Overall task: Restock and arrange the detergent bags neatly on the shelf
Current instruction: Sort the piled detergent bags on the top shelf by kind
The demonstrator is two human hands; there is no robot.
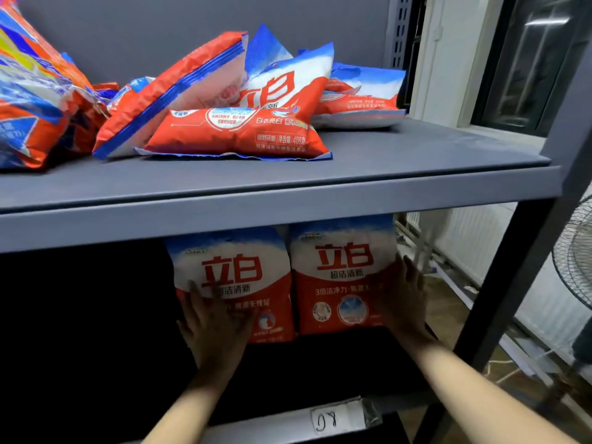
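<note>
standing upright side by side on lower shelf [320, 354]: left bag [237, 267], right bag [342, 270] | left hand [214, 325], right hand [407, 302]: fingers straight, pressing them | upper shelf [288, 187]: loose bag pile [237, 123]

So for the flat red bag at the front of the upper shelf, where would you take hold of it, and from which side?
Probably by its two short ends, coming from the open front. The flat red bag lies on its side with its long edge along the upper shelf, nothing on top, other bags leaning behind it. Both the left hand and right hand are now on the standing bags below.
</note>
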